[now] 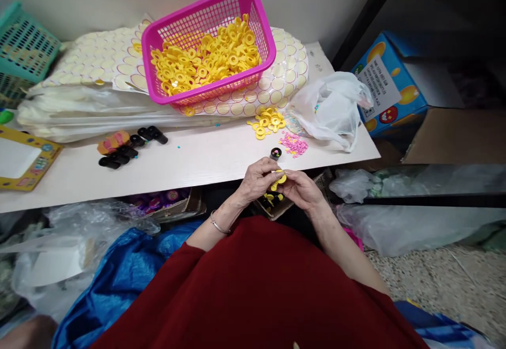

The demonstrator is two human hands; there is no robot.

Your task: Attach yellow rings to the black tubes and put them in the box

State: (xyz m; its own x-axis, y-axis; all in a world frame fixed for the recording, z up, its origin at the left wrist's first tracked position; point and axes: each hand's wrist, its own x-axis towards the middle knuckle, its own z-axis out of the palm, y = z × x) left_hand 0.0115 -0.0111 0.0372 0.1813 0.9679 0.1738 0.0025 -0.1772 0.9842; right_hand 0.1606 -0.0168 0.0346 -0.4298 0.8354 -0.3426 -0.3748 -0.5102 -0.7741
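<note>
My left hand (258, 179) and my right hand (303, 188) meet at the table's front edge. Fingers of both are closed on a yellow plastic piece (281, 178), round with a small tab. Just beyond them a small black cup (275, 153) stands upright with tiny coloured bits inside. To its right lies a little heap of pink beads (293, 144), and behind that a pile of yellow ring pieces (267, 121). Below my hands, a small box (281, 210) holds yellow and black pieces, partly hidden by my hands.
A pink basket (148, 64) full of yellow rings stands at the back on dotted sheeting. Several black cylinders (127, 152) lie to the left on the white table (205, 154). A clear plastic bag (336, 109) and a blue carton (389, 88) are on the right.
</note>
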